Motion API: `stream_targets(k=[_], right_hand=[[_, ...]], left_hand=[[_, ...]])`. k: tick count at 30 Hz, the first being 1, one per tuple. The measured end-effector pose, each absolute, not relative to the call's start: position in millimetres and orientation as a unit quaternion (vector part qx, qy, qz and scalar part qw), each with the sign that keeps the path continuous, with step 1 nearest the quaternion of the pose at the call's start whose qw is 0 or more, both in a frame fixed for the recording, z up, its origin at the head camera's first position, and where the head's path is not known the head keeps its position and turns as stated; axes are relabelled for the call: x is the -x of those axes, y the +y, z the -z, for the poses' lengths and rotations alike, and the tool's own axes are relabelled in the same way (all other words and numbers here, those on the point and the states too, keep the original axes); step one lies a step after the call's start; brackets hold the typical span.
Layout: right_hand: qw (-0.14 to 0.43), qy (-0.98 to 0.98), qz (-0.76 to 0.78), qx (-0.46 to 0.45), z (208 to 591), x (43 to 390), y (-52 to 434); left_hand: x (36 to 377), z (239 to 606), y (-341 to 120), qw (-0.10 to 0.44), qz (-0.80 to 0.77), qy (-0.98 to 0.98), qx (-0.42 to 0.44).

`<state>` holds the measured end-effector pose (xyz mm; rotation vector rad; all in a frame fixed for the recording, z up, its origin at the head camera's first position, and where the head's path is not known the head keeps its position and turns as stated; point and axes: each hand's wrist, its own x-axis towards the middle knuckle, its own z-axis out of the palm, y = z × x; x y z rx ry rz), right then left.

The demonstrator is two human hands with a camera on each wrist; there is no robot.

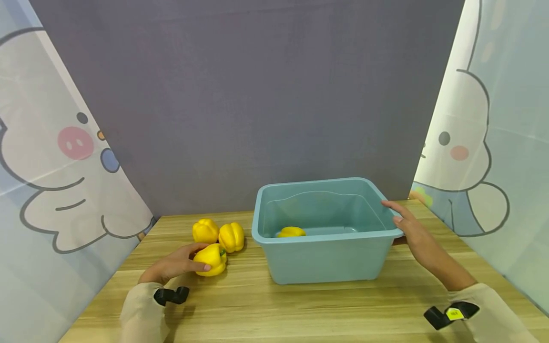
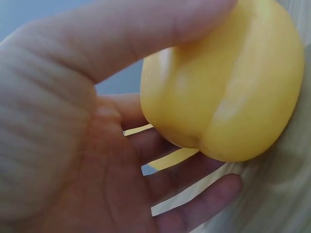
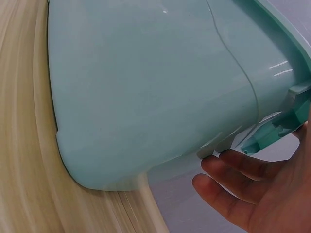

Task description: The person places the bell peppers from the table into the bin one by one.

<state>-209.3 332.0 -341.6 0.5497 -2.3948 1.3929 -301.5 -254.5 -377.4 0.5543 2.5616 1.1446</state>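
My left hand (image 1: 177,264) grips a yellow bell pepper (image 1: 213,259) on the wooden table, its green stem facing right. In the left wrist view the thumb lies over the bell pepper (image 2: 223,92) and the fingers reach behind it. Two more yellow bell peppers, one on the left (image 1: 205,231) and one on the right (image 1: 232,237), lie just beyond that hand. My right hand (image 1: 413,233) holds the right rim of a blue-green plastic bin (image 1: 326,259), with fingertips under the rim in the right wrist view. Inside the bin, a yellow bell pepper (image 1: 291,232) shows partly above the front wall.
The wooden table (image 1: 274,314) extends in front of the bin and to both sides. A grey curtain (image 1: 274,105) hangs behind it. Cartoon-printed cloth panels stand at the left (image 1: 38,214) and right (image 1: 514,157).
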Motion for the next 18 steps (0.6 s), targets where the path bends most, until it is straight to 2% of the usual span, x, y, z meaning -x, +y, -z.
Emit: stream_targets(k=[8,18], right_hand=[[0.159,-0.839,-0.485,-0.188,342.4,209.4,332.5],[0.163,-0.833,-0.493,-0.192,343.7,210.2,331.7]], left_hand=[[300.5,374.5,-260.4,0.152,-0.434,0.871,-0.175],[303.1,376.1,-264.1,0.165,-0.512,0.814,-0.221]])
